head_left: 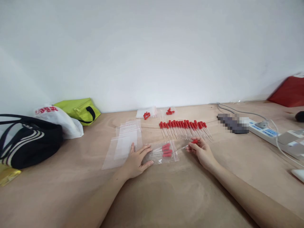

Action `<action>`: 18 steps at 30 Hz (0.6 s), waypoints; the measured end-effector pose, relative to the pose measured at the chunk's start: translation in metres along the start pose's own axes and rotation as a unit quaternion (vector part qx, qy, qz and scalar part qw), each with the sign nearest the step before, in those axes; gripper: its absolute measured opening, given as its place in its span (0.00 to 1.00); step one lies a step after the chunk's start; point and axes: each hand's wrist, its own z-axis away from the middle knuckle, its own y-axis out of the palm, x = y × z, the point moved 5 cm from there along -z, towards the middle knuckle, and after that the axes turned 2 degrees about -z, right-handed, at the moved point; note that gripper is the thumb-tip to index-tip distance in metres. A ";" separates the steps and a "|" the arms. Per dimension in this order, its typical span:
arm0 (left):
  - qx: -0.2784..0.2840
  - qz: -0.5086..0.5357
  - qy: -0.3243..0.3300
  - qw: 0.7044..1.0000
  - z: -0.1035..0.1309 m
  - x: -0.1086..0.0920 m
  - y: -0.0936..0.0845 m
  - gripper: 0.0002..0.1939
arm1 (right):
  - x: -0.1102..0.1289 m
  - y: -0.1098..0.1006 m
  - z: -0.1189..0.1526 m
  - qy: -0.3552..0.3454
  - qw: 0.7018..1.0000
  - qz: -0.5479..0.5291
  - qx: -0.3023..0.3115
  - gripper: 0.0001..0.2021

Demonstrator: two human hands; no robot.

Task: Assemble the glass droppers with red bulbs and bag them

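Observation:
My left hand (136, 161) lies with fingers spread, its fingertips and thumb on the closed end of a clear zip bag (155, 160). Several red-bulbed droppers (167, 150) lie inside that bag, bulbs toward its mouth on the right. My right hand (200, 152) pinches one dropper (195, 141) by its red bulb. Its clear tube points left, and the tip is at the bag's opening; whether it is inside I cannot tell. Behind my right hand, a long row of loose droppers (182, 126) lies on the table, red bulbs away from me.
Flat clear bags (111, 155) overlap beside my left hand. Small red bulbs (146, 115) lie at the back by more bags (142, 112). A power strip (263, 129) with cables stands right, near a blurred dark object (237, 126). A black bag (35, 142) is left.

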 end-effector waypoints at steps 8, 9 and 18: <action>0.007 0.001 -0.007 1.000 0.000 0.000 -0.001 0.21 | 0.000 0.010 0.005 -0.019 0.999 0.017 0.028 0.19; 0.007 0.000 -0.007 1.000 0.000 0.000 -0.001 0.21 | -0.001 0.011 0.005 -0.012 0.999 0.012 0.034 0.19; 0.006 -0.004 0.000 1.000 0.000 0.000 0.001 0.21 | -0.008 0.029 0.015 0.040 0.987 0.095 0.120 0.18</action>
